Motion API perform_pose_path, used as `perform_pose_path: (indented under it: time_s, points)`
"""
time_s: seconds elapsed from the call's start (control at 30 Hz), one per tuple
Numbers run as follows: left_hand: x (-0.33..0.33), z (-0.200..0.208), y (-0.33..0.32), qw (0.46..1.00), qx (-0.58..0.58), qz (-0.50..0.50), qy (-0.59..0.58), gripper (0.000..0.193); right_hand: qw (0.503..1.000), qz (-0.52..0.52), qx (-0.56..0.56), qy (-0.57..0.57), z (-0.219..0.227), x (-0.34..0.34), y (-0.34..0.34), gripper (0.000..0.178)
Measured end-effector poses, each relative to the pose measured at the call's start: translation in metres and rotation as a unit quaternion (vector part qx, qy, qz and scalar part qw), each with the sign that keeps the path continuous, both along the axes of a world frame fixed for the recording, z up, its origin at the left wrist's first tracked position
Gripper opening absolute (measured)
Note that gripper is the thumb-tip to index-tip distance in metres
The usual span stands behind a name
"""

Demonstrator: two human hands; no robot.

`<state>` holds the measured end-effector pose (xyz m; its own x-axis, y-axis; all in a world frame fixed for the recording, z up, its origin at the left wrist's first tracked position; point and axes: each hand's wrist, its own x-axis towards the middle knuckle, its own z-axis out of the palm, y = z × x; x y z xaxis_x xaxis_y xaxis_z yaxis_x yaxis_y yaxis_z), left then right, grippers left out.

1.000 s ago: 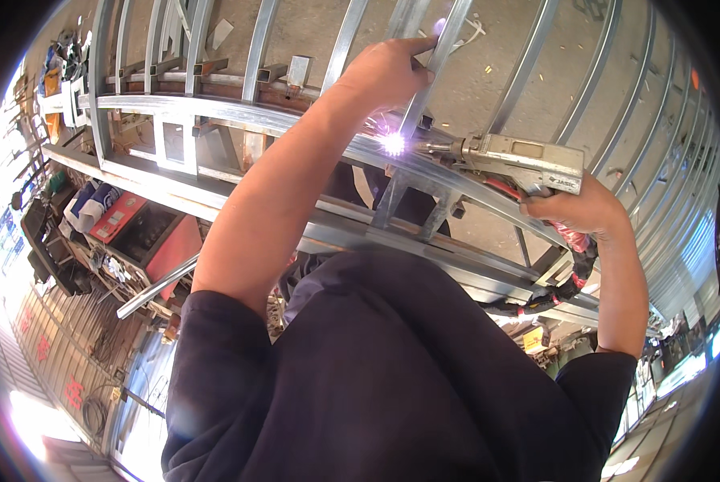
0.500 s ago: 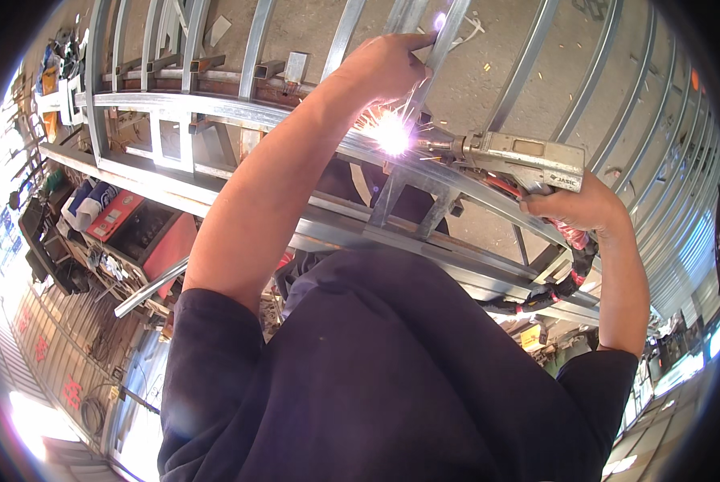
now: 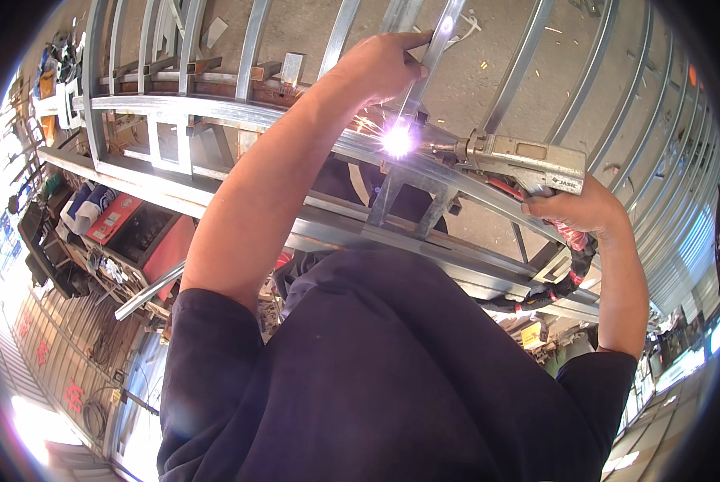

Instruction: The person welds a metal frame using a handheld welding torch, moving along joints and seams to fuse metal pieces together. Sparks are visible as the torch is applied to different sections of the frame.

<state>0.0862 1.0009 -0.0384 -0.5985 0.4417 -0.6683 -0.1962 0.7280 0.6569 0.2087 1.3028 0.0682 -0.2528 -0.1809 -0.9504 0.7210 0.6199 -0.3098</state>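
Observation:
My right hand [image 3: 581, 207] grips a silver welding gun [image 3: 529, 159], whose nozzle points left. At its tip burns a bright violet-white arc [image 3: 398, 141] with a few sparks, and the glare hides the joint there. The arc sits where an upright metal bar [image 3: 435, 60] meets the long galvanized rail [image 3: 488, 191]. On that bar, above the arc, my left hand [image 3: 380, 68] has its index finger and thumb against the left edge; its other fingers are mostly hidden. A dark wrapped cable [image 3: 581, 261] hangs from the gun below my right hand.
More parallel metal bars [image 3: 525, 64] run across the frame at the far side and right. A red machine [image 3: 147, 233] with cloths on it stands at the left. A loose metal tube [image 3: 151, 289] juts out near it. Concrete floor [image 3: 488, 72] shows between the bars.
The spray of sparks has shrunk, and the arc has shifted very slightly right and nearer. The welding gun has moved a little with it; my left hand stays almost in place.

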Motion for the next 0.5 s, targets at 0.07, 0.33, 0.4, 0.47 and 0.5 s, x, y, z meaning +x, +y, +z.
perform_pose_path:
  time_s: [0.07, 0.33, 0.4, 0.47, 0.5]
  points:
    - [0.001, -0.003, -0.001, 1.0, 0.009, 0.007, 0.003, 0.061, 1.0, -0.001, 0.003, 0.002, -0.001, 0.002, 0.002, 0.071]
    - [-0.001, 0.016, 0.004, 1.0, -0.019, 0.005, -0.018, 0.061, 0.999, 0.008, 0.031, -0.005, -0.002, 0.007, 0.007, 0.067]
    - [0.002, 0.008, -0.001, 0.999, 0.006, -0.013, 0.036, 0.062, 0.999, 0.009, 0.031, 0.002, -0.001, 0.008, 0.01, 0.066]
    - [0.001, 0.007, -0.001, 0.997, 0.006, -0.032, 0.068, 0.062, 0.999, -0.013, 0.029, 0.027, -0.001, 0.016, 0.021, 0.063]
    - [-0.001, 0.007, 0.0, 0.995, -0.012, -0.043, 0.089, 0.06, 0.999, -0.05, 0.004, 0.013, 0.002, 0.017, 0.025, 0.061]
